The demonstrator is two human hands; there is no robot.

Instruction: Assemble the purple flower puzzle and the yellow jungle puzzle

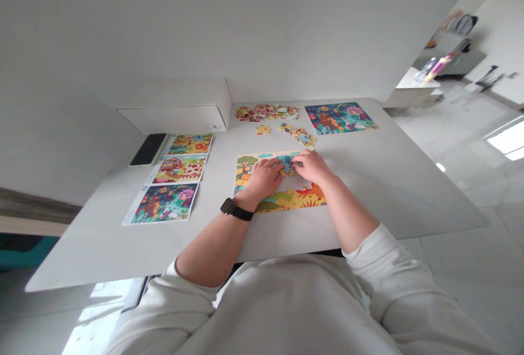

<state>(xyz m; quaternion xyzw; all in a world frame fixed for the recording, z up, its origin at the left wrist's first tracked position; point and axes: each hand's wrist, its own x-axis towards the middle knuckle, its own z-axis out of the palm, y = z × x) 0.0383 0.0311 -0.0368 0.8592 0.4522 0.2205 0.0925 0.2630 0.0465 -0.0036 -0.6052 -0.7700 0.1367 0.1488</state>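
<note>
A partly built colourful jigsaw puzzle (286,197) lies on the white table (388,180) in front of me. My left hand (265,176), with a black watch on its wrist, rests on the puzzle's left half with fingers curled down. My right hand (313,165) rests on its upper middle, fingers bent and pressing at a blue and yellow piece (287,166) that sits between both hands. Whether either hand grips the piece or only presses on it is unclear.
A pile of loose pieces (266,112) and a few scattered ones (301,135) lie beyond the puzzle. A finished dark blue puzzle (339,117) sits at the far right. A picture sheet (174,177), a phone (148,149) and a white box (180,105) lie at the left.
</note>
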